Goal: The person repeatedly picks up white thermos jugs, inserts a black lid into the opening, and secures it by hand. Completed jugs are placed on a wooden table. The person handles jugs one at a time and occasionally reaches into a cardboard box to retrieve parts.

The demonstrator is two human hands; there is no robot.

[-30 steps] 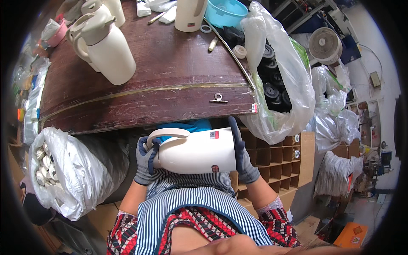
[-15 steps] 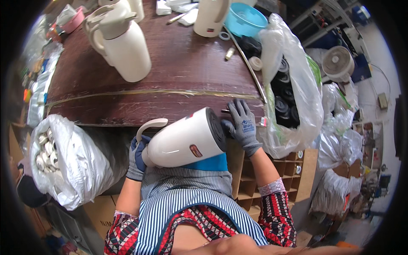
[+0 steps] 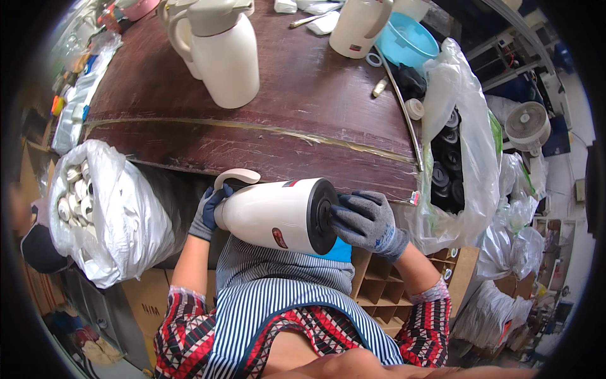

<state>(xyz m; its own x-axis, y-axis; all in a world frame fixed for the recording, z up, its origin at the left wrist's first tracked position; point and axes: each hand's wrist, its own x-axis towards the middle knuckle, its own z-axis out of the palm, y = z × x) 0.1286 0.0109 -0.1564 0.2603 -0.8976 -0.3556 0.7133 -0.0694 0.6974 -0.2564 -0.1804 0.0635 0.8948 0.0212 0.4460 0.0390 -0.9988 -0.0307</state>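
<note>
A white vacuum jug [image 3: 268, 211] lies on its side in front of me, its black base [image 3: 320, 216] turned to the right. My left hand [image 3: 210, 211], in a grey and blue work glove, is closed around its neck end, below the curved handle [image 3: 238, 177]. The gloved right hand [image 3: 368, 222] has its bent fingers together against the middle of the base. Those fingertips are partly hidden, so whether a small thing is between them does not show.
Another white jug [image 3: 224, 60] stands on the brown table [image 3: 297, 107]. A metal rod [image 3: 401, 110] lies near a blue basin [image 3: 409, 41]. Plastic bags hold black round parts [image 3: 448, 167] on the right and white parts [image 3: 79, 202] on the left. A divided carton [image 3: 385, 287] sits below.
My right hand has come off the table edge and its fingers now touch the jug's base. The left hand keeps its hold. The whole view has shifted slightly.
</note>
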